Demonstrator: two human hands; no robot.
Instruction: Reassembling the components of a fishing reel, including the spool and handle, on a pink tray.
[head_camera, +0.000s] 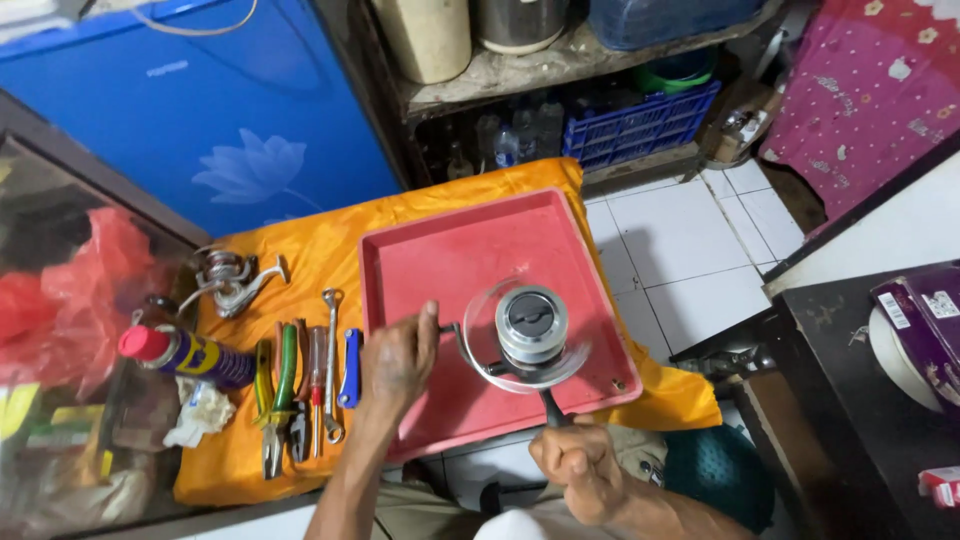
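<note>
Fishing reel (530, 335) upright (spool skyward)

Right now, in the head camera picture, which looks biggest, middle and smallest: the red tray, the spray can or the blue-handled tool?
1. Red tray, by far the largest.
2. Spray can, lying on the orange cloth.
3. Blue-handled tool, smallest, though it looks only somewhat shorter than the can.

Illumination is bright, even and diffuse. Shadows fall soft on the floor tiles (690, 250). Wide-angle distortion bends frame edges. Motion blur smears the spinning reel (528, 335); surrounding areas stay sharp.
</note>
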